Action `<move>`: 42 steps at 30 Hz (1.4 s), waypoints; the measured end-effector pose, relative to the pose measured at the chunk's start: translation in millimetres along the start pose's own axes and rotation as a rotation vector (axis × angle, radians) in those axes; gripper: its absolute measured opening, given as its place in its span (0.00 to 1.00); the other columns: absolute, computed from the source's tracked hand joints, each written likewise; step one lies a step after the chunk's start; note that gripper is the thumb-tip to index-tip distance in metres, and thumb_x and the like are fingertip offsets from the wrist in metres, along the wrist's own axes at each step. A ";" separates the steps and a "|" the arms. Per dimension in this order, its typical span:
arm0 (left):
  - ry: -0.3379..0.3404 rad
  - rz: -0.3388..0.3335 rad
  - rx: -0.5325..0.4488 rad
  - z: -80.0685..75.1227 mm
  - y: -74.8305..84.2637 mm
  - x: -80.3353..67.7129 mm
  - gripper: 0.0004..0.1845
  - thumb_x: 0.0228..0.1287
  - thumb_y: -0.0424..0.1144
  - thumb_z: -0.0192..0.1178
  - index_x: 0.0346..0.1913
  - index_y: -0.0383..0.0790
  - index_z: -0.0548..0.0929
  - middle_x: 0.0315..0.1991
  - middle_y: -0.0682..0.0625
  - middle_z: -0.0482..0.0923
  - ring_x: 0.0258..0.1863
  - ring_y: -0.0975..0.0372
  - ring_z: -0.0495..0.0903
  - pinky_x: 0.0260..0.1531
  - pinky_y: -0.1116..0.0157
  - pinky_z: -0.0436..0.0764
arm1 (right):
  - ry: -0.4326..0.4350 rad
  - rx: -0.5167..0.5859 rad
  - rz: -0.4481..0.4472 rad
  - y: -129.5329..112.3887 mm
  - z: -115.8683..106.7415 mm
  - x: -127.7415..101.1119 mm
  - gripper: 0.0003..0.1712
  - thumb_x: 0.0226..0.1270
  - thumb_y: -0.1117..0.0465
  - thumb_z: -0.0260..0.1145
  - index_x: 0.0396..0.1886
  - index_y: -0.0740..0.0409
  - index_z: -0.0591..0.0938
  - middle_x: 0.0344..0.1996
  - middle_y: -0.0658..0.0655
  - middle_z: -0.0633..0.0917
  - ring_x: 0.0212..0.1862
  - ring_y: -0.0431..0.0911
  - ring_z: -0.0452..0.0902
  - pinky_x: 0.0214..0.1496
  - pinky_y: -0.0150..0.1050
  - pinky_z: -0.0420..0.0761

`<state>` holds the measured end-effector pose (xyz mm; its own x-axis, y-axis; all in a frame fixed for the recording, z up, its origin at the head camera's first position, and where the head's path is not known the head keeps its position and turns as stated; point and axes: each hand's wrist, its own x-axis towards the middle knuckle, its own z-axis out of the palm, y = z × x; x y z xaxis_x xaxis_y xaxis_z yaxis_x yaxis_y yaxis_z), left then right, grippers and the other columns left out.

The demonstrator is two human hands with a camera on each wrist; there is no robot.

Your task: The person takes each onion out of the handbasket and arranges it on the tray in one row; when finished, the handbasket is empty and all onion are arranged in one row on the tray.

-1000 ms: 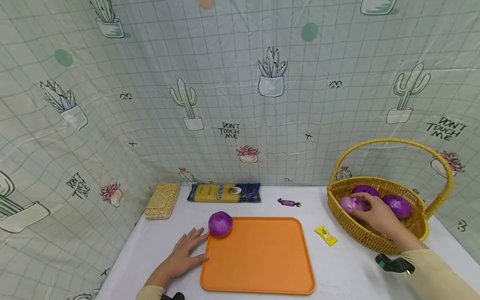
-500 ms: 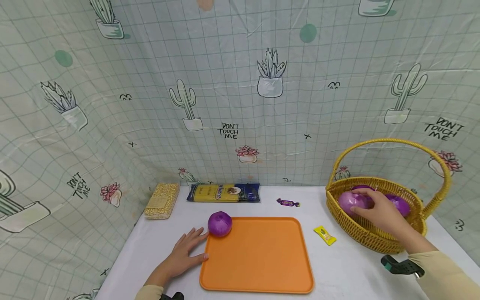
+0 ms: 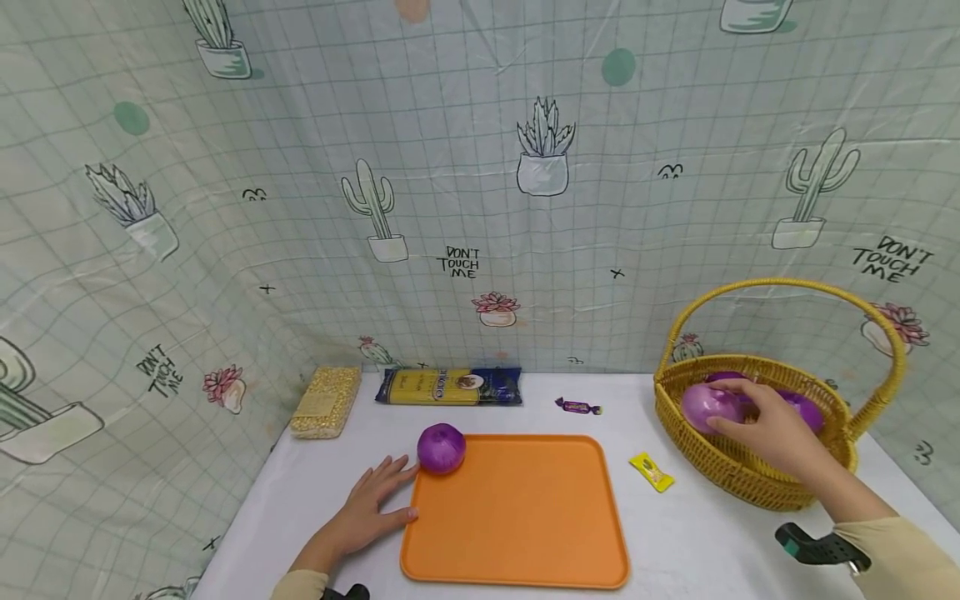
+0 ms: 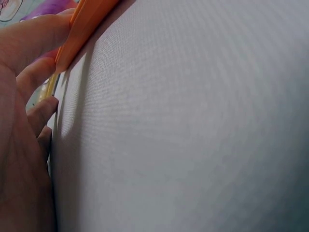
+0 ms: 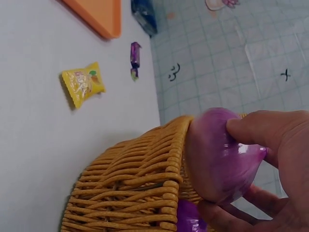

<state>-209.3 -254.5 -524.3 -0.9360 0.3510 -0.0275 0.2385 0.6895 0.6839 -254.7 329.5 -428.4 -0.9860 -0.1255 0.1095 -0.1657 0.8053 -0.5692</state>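
Note:
My right hand [image 3: 780, 429] pinches a light purple onion [image 3: 707, 408] between thumb and fingers, at the left inner side of the yellow wicker basket [image 3: 712, 467]. In the right wrist view this onion [image 5: 217, 154] is raised at the basket's rim, its pointed tip toward the palm. Two darker purple onions [image 3: 806, 410] lie deeper in the basket, partly hidden by the hand. On the left, my left hand [image 3: 367, 506] lies with spread fingers, touching the left edge of the orange tray [image 3: 517, 517]. Another purple onion [image 3: 441, 448] sits on the tray's far left corner.
Behind the tray lie a blue and yellow pasta packet [image 3: 448, 387] and a bag of yellow kernels [image 3: 325, 402]. A purple-wrapped candy [image 3: 578, 407] and a yellow candy packet [image 3: 652, 472] are between tray and basket. The basket's tall handle [image 3: 780, 282] arches above it.
The right hand has taken hold of the light purple onion and lifted it slightly in the basket, the wrist shifting toward the front right. The left hand stays put.

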 end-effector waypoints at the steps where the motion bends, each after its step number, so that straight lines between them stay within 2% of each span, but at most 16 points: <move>1: 0.000 0.001 0.001 0.2 -0.2 0.1 0.38 0.67 0.55 0.66 0.74 0.41 0.71 0.78 0.36 0.58 0.79 0.37 0.44 0.73 0.34 0.35 | 0.001 0.000 -0.001 -1.0 -0.2 -1.0 0.40 0.71 0.43 0.67 0.71 0.64 0.68 0.66 0.79 0.67 0.62 0.80 0.65 0.54 0.77 0.73; 7: 0.005 0.009 -0.004 1.3 -0.8 0.0 0.38 0.67 0.55 0.66 0.74 0.41 0.71 0.78 0.36 0.58 0.79 0.37 0.44 0.73 0.35 0.36 | 0.000 0.010 -0.013 -10.8 0.5 -5.2 0.40 0.70 0.44 0.69 0.71 0.62 0.69 0.66 0.79 0.68 0.61 0.79 0.66 0.53 0.76 0.74; 13: 0.005 0.016 -0.006 1.4 -1.3 0.8 0.38 0.67 0.55 0.66 0.74 0.41 0.71 0.78 0.36 0.58 0.79 0.37 0.44 0.73 0.34 0.36 | 0.005 0.037 -0.049 -20.6 4.2 -8.2 0.39 0.68 0.46 0.71 0.70 0.62 0.71 0.64 0.75 0.71 0.60 0.74 0.71 0.53 0.71 0.78; 25: 0.011 0.016 -0.002 2.0 -1.8 0.7 0.38 0.66 0.55 0.66 0.74 0.41 0.72 0.77 0.36 0.58 0.79 0.37 0.45 0.73 0.35 0.36 | 0.008 0.069 -0.089 -32.5 13.1 -13.2 0.36 0.68 0.48 0.72 0.69 0.59 0.73 0.65 0.73 0.71 0.62 0.73 0.71 0.54 0.70 0.78; 33: 0.007 -0.004 -0.006 2.6 -1.0 1.1 0.38 0.66 0.55 0.66 0.74 0.42 0.72 0.78 0.37 0.58 0.79 0.38 0.44 0.74 0.36 0.36 | 0.015 0.066 -0.107 -37.7 23.5 -15.8 0.33 0.67 0.50 0.74 0.67 0.55 0.75 0.63 0.74 0.71 0.60 0.71 0.73 0.53 0.65 0.81; 42: 0.009 -0.002 0.002 2.1 -0.5 1.2 0.38 0.66 0.55 0.67 0.74 0.41 0.72 0.78 0.37 0.58 0.79 0.38 0.45 0.74 0.36 0.36 | 0.005 0.105 -0.125 -46.4 33.2 -17.6 0.32 0.66 0.50 0.74 0.66 0.57 0.76 0.63 0.71 0.72 0.61 0.69 0.73 0.55 0.63 0.81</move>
<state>-210.0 -253.1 -526.3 -0.9388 0.3436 -0.0222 0.2370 0.6915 0.6824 -230.3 275.1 -430.9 -0.9576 -0.2178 0.1888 -0.2882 0.7187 -0.6327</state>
